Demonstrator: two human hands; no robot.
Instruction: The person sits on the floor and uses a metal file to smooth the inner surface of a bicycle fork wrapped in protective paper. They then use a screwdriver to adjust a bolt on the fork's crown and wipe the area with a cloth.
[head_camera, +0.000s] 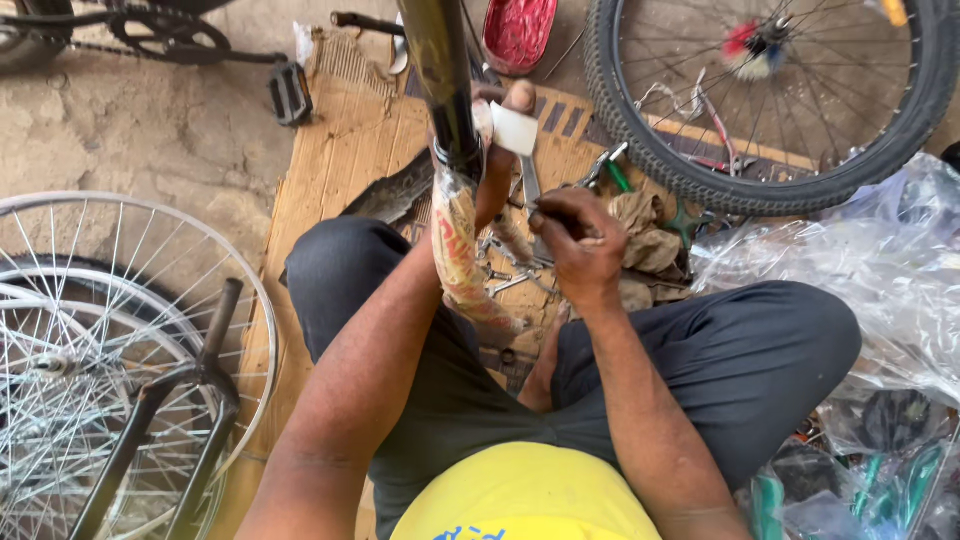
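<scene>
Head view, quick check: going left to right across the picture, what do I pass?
Bare spoked rim → black fork → left hand on the wrapped bike tube → right hand → tyred wheel → clear plastic bags.

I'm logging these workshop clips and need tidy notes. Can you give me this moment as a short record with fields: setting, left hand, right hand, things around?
Setting: person sits cross-legged on cardboard laid on the ground
Left hand: grips a dark frame tube, partly in printed wrapping, with a white piece at the thumb
Right hand: fingers closed on something small, too hidden to tell
Front: loose tools, a rag
Right: tyred wheel, clear plastic bags
Left: bare spoked rims, a black fork
</scene>
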